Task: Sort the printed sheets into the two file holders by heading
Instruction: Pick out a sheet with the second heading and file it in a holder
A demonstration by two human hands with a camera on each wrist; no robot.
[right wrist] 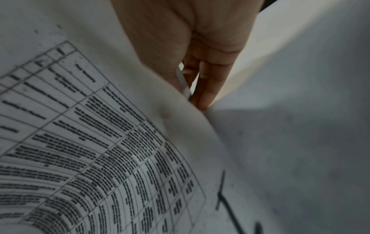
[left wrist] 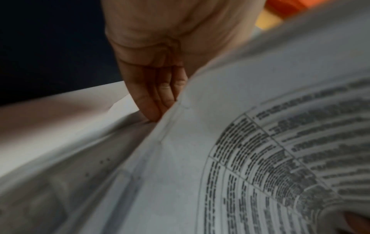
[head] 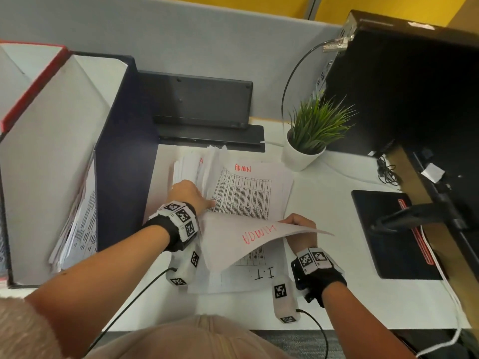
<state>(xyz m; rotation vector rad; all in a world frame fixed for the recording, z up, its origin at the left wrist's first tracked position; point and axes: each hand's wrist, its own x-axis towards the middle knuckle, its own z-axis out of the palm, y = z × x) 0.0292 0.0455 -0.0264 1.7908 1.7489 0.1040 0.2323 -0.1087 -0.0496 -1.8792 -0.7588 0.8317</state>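
Note:
A stack of printed sheets (head: 248,195) lies mid-desk, its top sheet headed ADMIN in red. My left hand (head: 190,194) grips the stack's raised left edge, thumb on top and fingers (left wrist: 160,98) tucked under the printed sheet (left wrist: 260,158). My right hand (head: 300,224) pinches the edge of a lifted ADMIN sheet (head: 259,234), which curves above a sheet headed I.T. (head: 264,274); the right wrist view shows that I.T. sheet (right wrist: 120,142) under the right hand (right wrist: 202,88). On the left stand a dark blue file holder (head: 121,125) with sheets in it and a red file holder (head: 31,81).
A potted plant (head: 308,141) stands just right of the stack. A black monitor (head: 414,86) looms at the right, with a black pad (head: 388,234) under it. A dark device (head: 197,99) leans on the partition behind. Wrist cables trail over the desk's front edge.

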